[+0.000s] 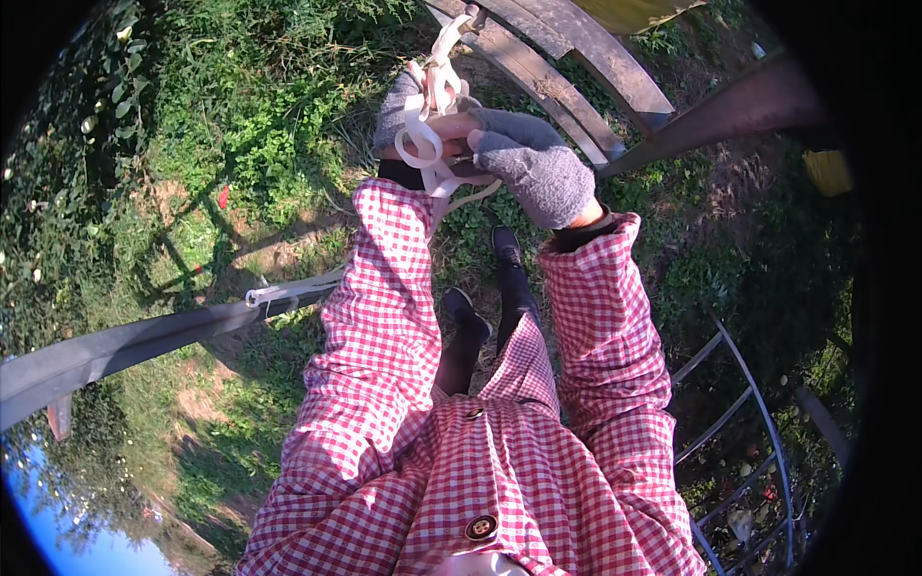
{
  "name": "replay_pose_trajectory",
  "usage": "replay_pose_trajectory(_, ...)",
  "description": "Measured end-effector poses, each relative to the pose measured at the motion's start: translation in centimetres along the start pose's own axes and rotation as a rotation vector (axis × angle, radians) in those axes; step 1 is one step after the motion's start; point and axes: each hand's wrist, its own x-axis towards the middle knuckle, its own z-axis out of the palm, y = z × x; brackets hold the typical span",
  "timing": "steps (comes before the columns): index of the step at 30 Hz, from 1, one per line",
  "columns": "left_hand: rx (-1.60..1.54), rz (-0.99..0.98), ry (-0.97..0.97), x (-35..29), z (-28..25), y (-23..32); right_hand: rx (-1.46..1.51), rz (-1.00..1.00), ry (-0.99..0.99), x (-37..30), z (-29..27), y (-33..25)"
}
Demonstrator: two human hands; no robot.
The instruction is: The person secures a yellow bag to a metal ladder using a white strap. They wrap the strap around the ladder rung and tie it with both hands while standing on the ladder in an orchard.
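Observation:
Both my hands are at the top middle, in grey fingerless gloves. A white flat strap (421, 134) hangs in loops between them, its upper part running up to the end of a rusty metal bar (473, 17). My left hand (399, 113) is closed around the strap, partly hidden behind its loops. Reaching in from the right, my right hand (533, 168) has its fingers curled against the left hand and the strap. A loose strap end sticks out below the right hand's fingers.
A curved metal frame (567, 72) stands beyond my hands, joined to a dark beam (720, 110) on the right. Another grey rail (144, 341) crosses at left, with a white strap (293, 290) on it. A metal ladder-like frame (749, 403) stands at lower right. Leafy plants (86, 144) grow at left.

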Motion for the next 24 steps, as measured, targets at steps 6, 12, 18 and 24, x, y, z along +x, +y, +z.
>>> replay_pose_trajectory(6, 1.154, 0.105, 0.054, 1.3, -3.2, 0.3, 0.095, 0.140, 0.277, 4.4, -4.2, 5.3)
replay_pose_trajectory(12, 0.777, -0.025, -0.016, 1.0, -2.4, 2.8, 0.128, -0.028, 0.316, 9.3, -4.9, 6.3)
replay_pose_trajectory(18, 2.080, 0.128, -0.515, 3.1, 0.4, 5.7, -0.161, 0.065, 0.349, 9.4, -5.6, 6.7)
replay_pose_trajectory(24, 1.795, -0.042, -0.398, 6.2, 2.5, 6.4, -1.158, -0.710, -0.064, 12.8, -8.2, 8.5)
